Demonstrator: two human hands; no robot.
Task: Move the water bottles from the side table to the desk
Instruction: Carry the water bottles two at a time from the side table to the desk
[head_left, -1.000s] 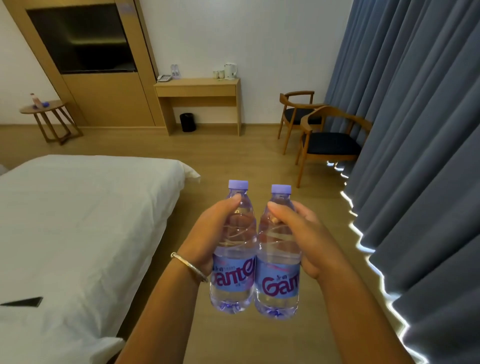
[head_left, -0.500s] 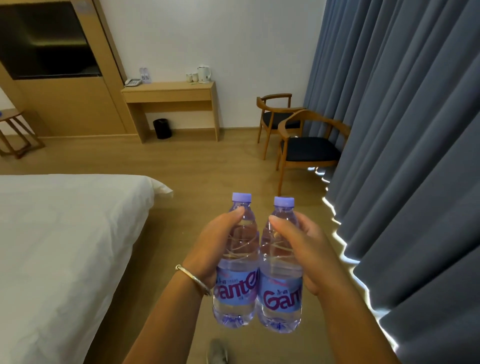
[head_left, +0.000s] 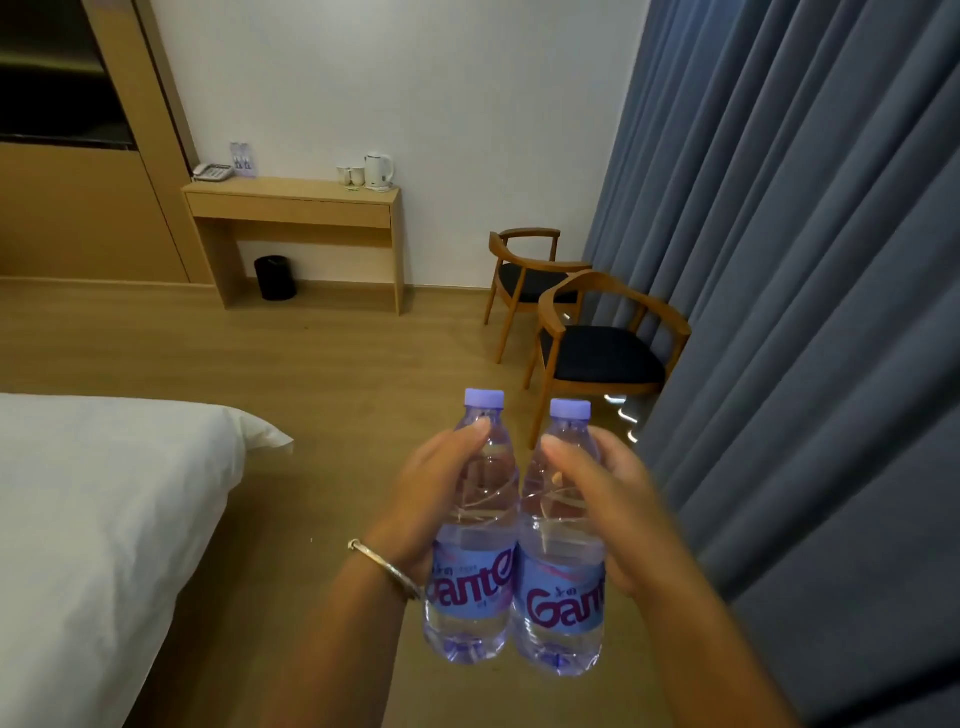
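The left hand (head_left: 431, 499) holds the left water bottle (head_left: 475, 540) with fingers curled around its body, and the right hand (head_left: 602, 514) holds the right water bottle (head_left: 558, 561) the same way. Both bottles are upright in the air, side by side and touching each other. The wooden desk (head_left: 293, 208) stands far ahead at the wall, with a kettle (head_left: 378, 170) on it. A bed (head_left: 104, 519) is at the left, a curtain (head_left: 805, 260) at the right
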